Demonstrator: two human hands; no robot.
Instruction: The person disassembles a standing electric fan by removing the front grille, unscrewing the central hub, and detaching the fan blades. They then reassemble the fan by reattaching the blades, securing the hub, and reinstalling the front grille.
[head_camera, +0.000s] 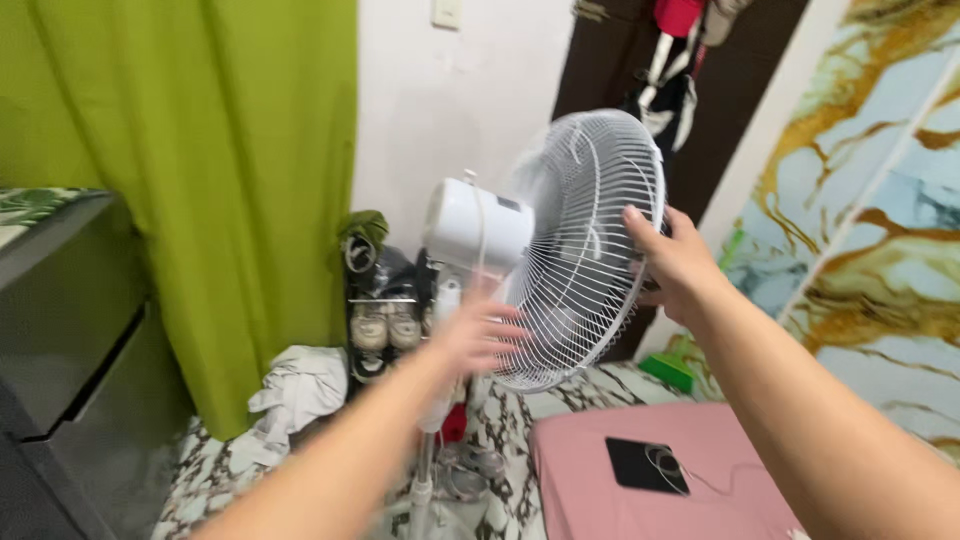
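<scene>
Right hand (672, 262) grips fan guard (590, 250); left hand (478, 335) blurred.

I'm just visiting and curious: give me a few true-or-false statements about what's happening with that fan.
1. The right hand grips the rim of the fan's wire grille. True.
2. The curtain is red. False: it is green.
3. The left hand reaches toward the back of the grille. True.
4. The fan lies flat on the pink bed. False: it stands upright on its pole.
</scene>
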